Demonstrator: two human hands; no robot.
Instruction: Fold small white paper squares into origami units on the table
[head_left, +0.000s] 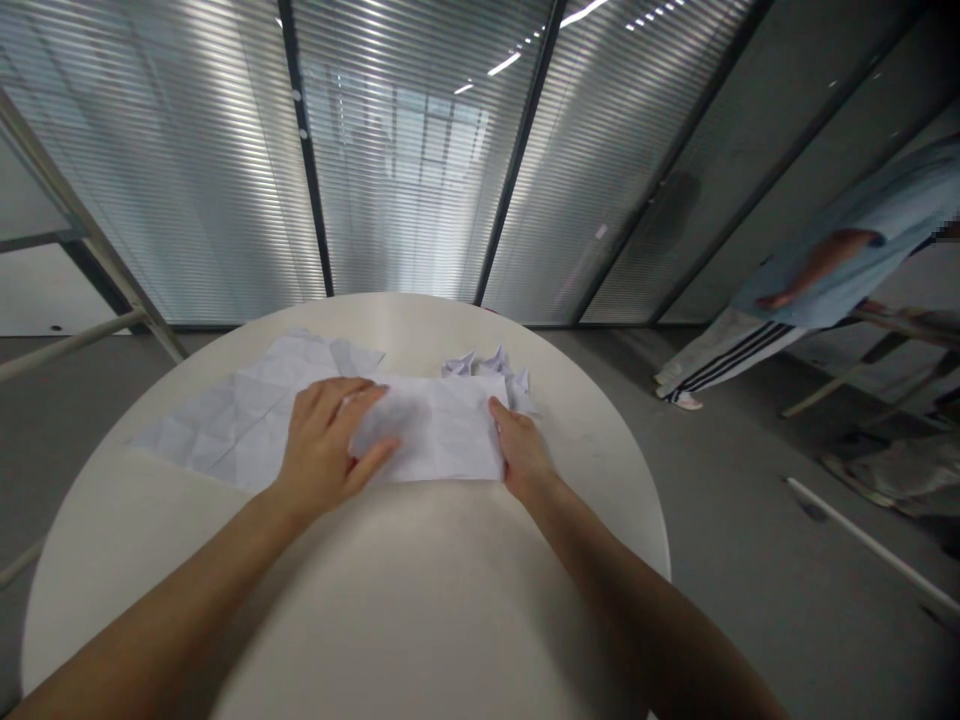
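Note:
A white rectangular sheet of paper (442, 430) with faint creases lies between my hands over the round white table. My right hand (521, 450) pinches its right edge, thumb on top. Spread above the sheet's left end, my left hand (326, 440) has its thumb and fingers apart; some fingertips touch or hover over the paper. To the left, partly under my left hand, rests a larger creased white paper (240, 410). Small folded white paper pieces (491, 365) stand just behind the sheet's right end.
The round white table (420, 600) fills the lower middle. Behind it stands a glass wall with blinds (405, 180). A metal frame (112, 260) is at the left. A person in a light blue top (840, 260) stands at the right, near wooden furniture.

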